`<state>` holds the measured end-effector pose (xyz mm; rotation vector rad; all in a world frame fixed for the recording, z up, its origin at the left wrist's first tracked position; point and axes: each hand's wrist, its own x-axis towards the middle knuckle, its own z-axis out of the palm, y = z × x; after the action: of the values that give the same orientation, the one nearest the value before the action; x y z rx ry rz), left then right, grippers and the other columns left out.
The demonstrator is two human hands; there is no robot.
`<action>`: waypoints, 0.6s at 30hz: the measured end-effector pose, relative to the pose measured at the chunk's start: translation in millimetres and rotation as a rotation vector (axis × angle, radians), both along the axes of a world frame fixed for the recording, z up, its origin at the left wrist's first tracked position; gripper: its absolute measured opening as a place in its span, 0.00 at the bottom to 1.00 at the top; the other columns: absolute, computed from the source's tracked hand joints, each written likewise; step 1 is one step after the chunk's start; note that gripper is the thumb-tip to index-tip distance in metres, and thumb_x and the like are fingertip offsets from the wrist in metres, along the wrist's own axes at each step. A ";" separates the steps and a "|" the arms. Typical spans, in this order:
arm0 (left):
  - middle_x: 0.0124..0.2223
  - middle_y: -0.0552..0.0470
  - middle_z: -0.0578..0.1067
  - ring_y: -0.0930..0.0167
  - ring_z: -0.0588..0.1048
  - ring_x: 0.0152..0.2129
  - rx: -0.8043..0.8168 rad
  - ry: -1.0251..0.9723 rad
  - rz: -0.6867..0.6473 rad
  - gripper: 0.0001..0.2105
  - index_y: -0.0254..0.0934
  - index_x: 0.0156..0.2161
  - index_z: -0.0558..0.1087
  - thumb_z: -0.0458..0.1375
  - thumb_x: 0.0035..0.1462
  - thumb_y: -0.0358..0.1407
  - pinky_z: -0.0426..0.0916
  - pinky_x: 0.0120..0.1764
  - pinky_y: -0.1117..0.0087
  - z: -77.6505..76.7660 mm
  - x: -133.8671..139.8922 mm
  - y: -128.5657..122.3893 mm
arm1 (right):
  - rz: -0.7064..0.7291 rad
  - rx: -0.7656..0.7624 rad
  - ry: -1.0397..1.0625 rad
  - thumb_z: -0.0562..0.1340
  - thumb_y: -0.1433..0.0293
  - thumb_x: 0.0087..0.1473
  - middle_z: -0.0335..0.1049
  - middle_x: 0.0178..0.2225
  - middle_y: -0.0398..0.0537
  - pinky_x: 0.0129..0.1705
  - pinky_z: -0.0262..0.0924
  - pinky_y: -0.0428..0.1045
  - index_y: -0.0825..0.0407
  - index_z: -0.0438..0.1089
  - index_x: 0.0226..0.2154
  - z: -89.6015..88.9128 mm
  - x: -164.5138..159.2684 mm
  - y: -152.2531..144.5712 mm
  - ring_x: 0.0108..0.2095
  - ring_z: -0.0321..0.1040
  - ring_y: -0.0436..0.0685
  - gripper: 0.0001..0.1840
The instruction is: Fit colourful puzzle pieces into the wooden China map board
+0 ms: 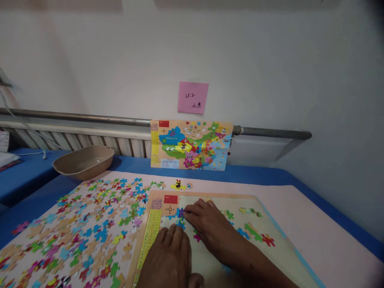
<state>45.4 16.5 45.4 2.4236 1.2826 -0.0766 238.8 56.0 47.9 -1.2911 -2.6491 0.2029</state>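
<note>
Both hands press flat on a mostly bare puzzle board (279, 240), left hand (168, 256) and right hand (207, 224) gripping nothing; most pieces (90, 224) lie loose beside it.

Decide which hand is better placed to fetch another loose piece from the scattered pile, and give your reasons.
Probably the left hand. It rests flat on the puzzle board, nearer the loose pieces spread on that side. The right hand has its fingertips on a blue piece.
</note>
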 end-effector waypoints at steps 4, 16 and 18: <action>0.70 0.28 0.69 0.41 0.65 0.69 0.030 -0.002 -0.005 0.32 0.23 0.66 0.72 0.63 0.64 0.45 0.60 0.71 0.40 -2.4 -1.5 0.4 | -0.003 0.005 0.010 0.60 0.79 0.72 0.76 0.54 0.46 0.53 0.52 0.59 0.51 0.74 0.51 -0.4 -0.2 -0.9 0.51 0.65 0.61 0.11; 0.68 0.29 0.72 0.41 0.70 0.65 0.056 -0.035 -0.043 0.34 0.26 0.65 0.74 0.69 0.63 0.51 0.65 0.68 0.40 -13.8 -3.2 0.7 | -0.002 0.002 0.020 0.63 0.76 0.74 0.76 0.53 0.46 0.53 0.50 0.59 0.51 0.74 0.49 -3.3 1.2 -0.4 0.51 0.64 0.62 0.06; 0.63 0.31 0.76 0.42 0.74 0.60 0.119 -0.021 -0.076 0.34 0.28 0.60 0.77 0.71 0.60 0.54 0.71 0.64 0.41 -24.1 -3.8 0.0 | -0.006 -0.016 0.013 0.63 0.76 0.73 0.76 0.53 0.46 0.53 0.50 0.59 0.51 0.74 0.50 -0.9 0.1 -0.3 0.51 0.64 0.62 0.06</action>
<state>41.6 16.5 21.3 2.5668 1.2173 0.0046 238.9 55.7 47.0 -1.2979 -2.6378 0.2317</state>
